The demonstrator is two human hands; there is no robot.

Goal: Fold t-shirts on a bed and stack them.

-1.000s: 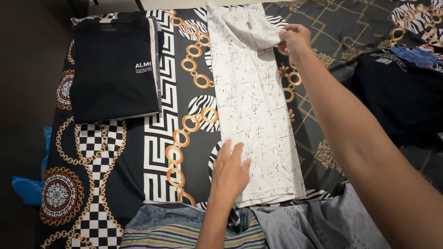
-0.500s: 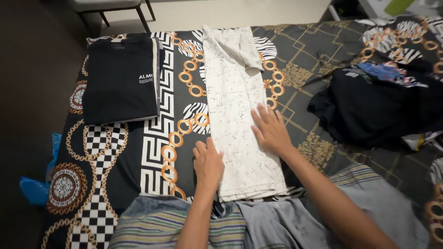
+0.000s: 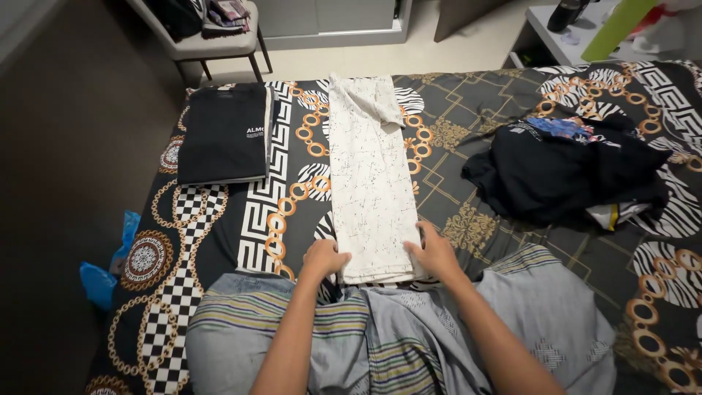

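I see a bed [image 3: 219,219] under a black, gold and white patterned cover, with a long folded white garment [image 3: 369,183] lying down its middle. My 2 hands, left hand [image 3: 322,257] and right hand [image 3: 435,252], each have a grip clenched on the garment's near corners; a folded black shirt [image 3: 223,135] lies well apart at left.

White black-flecked garment [image 3: 371,183] lies folded into a long strip.

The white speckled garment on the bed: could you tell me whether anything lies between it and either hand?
Nothing visible does. The left hand and right hand both rest on the near corners of the white speckled garment.
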